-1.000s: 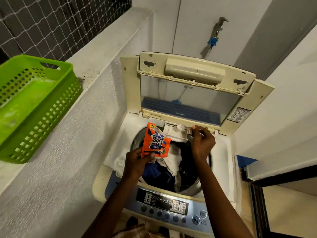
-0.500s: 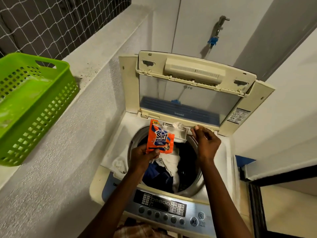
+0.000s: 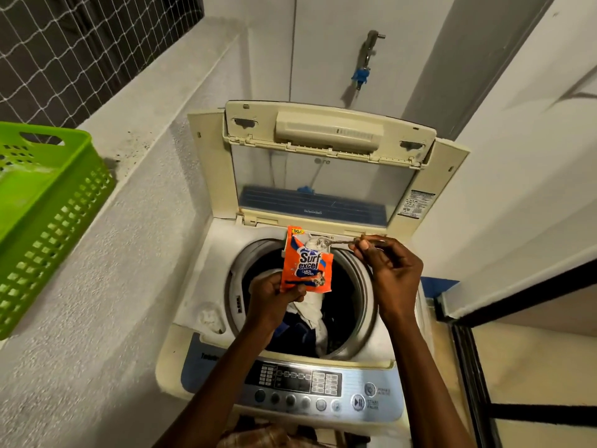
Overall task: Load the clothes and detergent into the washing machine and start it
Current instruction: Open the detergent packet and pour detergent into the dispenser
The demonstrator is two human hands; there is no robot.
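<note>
Washing machine (image 3: 206, 286) sits with its lid (image 3: 326, 176) up against the wall, and compared with a second ago the small white tray at the back rim no longer shows, hidden behind the sachet; the view has also dipped, so the control panel (image 3: 310, 383) shows more fully. In the drum (image 3: 361, 286) the clothes (image 3: 310, 312), dark blue and white, lie heaped just below both hands. The left hand (image 3: 271, 295) has lifted the orange detergent sachet (image 3: 305, 263) higher than before, pinching its lower edge so it stands upright over the drum's far rim, top corner torn open. The right hand (image 3: 391, 270) has drawn away to the right of the sachet, fingers curled, thumb and forefinger nipping a thin silvery strip (image 3: 339, 242) that stretches back to the torn top. Off to the left, a green basket (image 3: 48, 221) rests on the ledge (image 3: 155, 101) under the netted window; a tap (image 3: 368, 56) juts from the wall above the lid
</note>
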